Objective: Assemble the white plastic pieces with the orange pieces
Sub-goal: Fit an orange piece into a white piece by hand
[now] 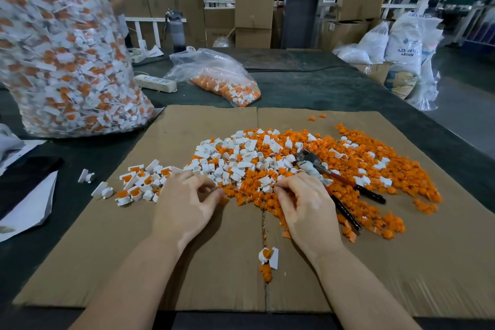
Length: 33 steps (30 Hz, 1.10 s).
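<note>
Both hands are picking from the near edge of the mixed pile on the cardboard [187,262], the left hand [184,203] pinching at white pieces [235,158] toward 11 o'clock and the right hand [305,206], fingers curled, among orange pieces [375,166]; whether either grips one I cannot tell, and next each needs a matching part to press together.

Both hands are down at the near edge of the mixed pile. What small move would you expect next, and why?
Probably each hand lifts one piece so they can be pressed together. The left hand has curled fingers at the white pieces; the right hand is curled over the orange pieces. Whether either already holds one is hidden. Finished pieces lie to the left.
</note>
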{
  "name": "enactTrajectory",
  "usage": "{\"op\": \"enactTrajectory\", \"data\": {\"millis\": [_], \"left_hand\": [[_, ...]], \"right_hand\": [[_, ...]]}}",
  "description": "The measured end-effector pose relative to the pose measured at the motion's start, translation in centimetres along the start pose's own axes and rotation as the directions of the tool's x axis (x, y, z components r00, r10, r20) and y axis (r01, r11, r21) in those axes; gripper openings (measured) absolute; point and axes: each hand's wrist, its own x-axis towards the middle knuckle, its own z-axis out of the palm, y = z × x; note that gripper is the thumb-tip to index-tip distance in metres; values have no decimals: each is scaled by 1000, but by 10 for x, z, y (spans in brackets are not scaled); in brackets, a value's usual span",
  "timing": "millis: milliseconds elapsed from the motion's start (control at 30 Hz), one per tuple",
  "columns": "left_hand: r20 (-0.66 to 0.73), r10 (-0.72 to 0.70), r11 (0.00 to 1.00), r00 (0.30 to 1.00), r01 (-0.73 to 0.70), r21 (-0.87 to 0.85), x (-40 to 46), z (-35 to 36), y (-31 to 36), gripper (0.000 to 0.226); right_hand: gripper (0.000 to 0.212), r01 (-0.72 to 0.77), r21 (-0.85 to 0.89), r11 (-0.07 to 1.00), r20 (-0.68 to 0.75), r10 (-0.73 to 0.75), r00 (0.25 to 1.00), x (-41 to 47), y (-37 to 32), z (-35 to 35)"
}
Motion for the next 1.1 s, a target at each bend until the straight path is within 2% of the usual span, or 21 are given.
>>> {"op": "enactTrajectory", "data": {"millis": [133,300,433,500,567,667,733,833,967,1033,1100], "left_hand": [[122,29,999,992,-24,-49,0,3,3,17],[147,131,987,980,-116,-108,-3,13,21,21],[148,130,985,980,-111,-132,-4,17,27,24],[107,80,978,991,-58,-202,-4,16,26,23],[49,-40,960,998,52,-276,-3,13,22,22],[9,-235,910,972,223,-350,1,9,12,19],[-17,-306,888,952,279,-367,4,7,7,17],[-35,-368,852,929,322,-414,4,5,3,19],[13,-419,781,908,368,-504,-3,0,-1,38],[6,-408,811,913,365,-457,-7,-2,-2,36],[23,-330,894,944,321,-311,-9,-2,-3,30]], "right_hand": [[4,-3,-9,1000,8,3,1000,-1,0,0],[4,-7,-6,1000,18,7,1000,-1,0,0],[3,-11,-13,1000,35,11,999,-1,-1,-2],[4,-11,-15,1000,35,12,999,-1,-1,-2],[4,-14,-15,1000,35,15,999,-1,-1,-2],[5,-14,-12,1000,34,14,999,0,-1,-1],[4,-13,-13,1000,38,13,999,-1,-1,-1],[4,-14,-6,1000,40,15,999,0,-1,-1],[4,-13,-4,1000,43,13,999,-1,0,-1],[4,-8,-8,1000,43,8,999,-1,0,-1],[4,-6,-10,1000,41,7,999,-1,0,-1]]}}
